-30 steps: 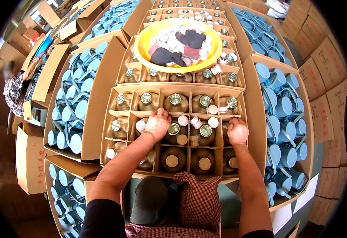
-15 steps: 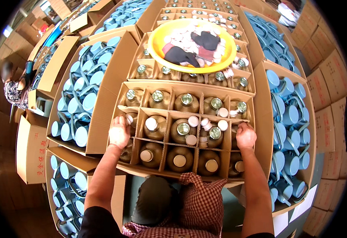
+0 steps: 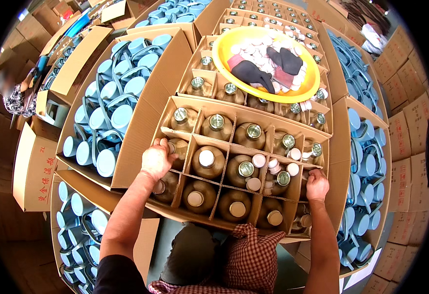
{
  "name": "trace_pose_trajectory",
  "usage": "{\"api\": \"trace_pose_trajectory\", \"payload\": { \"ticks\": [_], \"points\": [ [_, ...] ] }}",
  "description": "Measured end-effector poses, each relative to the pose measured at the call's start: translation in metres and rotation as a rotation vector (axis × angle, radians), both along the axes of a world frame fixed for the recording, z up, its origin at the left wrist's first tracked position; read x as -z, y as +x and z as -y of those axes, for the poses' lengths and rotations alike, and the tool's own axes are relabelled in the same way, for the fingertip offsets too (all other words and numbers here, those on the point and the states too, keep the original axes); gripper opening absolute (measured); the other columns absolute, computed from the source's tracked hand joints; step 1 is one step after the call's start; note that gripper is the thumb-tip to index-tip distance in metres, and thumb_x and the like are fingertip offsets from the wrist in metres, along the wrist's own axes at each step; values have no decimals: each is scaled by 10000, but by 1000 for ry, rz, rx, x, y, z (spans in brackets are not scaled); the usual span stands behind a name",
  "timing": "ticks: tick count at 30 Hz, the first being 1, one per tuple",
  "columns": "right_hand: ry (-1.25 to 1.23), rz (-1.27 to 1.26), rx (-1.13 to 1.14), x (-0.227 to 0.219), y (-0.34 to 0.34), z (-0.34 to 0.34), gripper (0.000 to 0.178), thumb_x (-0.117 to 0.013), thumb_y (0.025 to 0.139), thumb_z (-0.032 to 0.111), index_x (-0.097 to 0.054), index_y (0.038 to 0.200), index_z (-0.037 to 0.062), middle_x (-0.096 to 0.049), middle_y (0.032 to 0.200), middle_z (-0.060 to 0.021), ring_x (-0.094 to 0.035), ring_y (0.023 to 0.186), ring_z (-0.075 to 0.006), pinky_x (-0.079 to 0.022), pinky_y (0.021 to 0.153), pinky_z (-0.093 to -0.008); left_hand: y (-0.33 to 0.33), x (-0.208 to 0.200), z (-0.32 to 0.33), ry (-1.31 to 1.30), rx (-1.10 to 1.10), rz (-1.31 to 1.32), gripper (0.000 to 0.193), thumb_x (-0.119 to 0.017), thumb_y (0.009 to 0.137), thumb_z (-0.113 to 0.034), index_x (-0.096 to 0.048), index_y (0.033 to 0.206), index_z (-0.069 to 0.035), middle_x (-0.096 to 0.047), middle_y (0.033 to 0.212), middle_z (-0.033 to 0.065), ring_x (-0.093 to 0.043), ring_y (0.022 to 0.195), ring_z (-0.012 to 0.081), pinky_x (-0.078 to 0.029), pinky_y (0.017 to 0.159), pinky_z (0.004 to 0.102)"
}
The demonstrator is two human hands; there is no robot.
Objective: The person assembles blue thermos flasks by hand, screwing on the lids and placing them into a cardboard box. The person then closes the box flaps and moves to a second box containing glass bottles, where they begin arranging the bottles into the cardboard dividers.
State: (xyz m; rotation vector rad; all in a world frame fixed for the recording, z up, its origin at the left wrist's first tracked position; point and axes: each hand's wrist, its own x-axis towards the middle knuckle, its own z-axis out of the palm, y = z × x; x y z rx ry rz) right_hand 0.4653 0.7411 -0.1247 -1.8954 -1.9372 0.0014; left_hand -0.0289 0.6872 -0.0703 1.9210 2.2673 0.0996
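Observation:
A cardboard carton with dividers holds several round glass bottles, one to a compartment. Those along the near row have pale caps on their necks; the far row shows bare glass mouths. In the left compartment of the middle row, my left hand has its fingers closed round the cap of a bottle. My right hand reaches into the right-end compartment of the same row, fingers curled; what they hold is hidden. Loose white caps lie around the bottle necks near the middle and right.
A yellow basin of white caps and dark gloves rests on cartons of bottles beyond. Cartons of light-blue lidded plastic pieces flank both sides. A person works at far left. Stacked cartons line the right.
The view has swung, so the carton and basin appear farther right and tilted. My left fingers have moved inward over the bottle cap; my right hand stays at the right-end compartment.

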Motion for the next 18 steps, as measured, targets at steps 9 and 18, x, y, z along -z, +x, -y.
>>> {"api": "trace_pose_trajectory", "payload": {
  "ticks": [9,18],
  "points": [
    [-25,11,-45,4,11,0,130,-522,761,81,-650,783,87,-643,816,-119,-618,764,-325,-505,703,-410,16,18,-21,66,29,-93,365,-618,639,-119,-559,982,-8,-546,1008,201,-544,937,386,-478,828,441],
    [13,143,-324,-72,-77,11,246,-631,737,64,-639,977,117,-646,961,-119,-615,871,-308,-508,786,-393,12,31,-22,155,-36,51,375,-623,614,-84,-571,977,-8,-536,1016,209,-521,945,395,-460,850,453]
  ]
}}
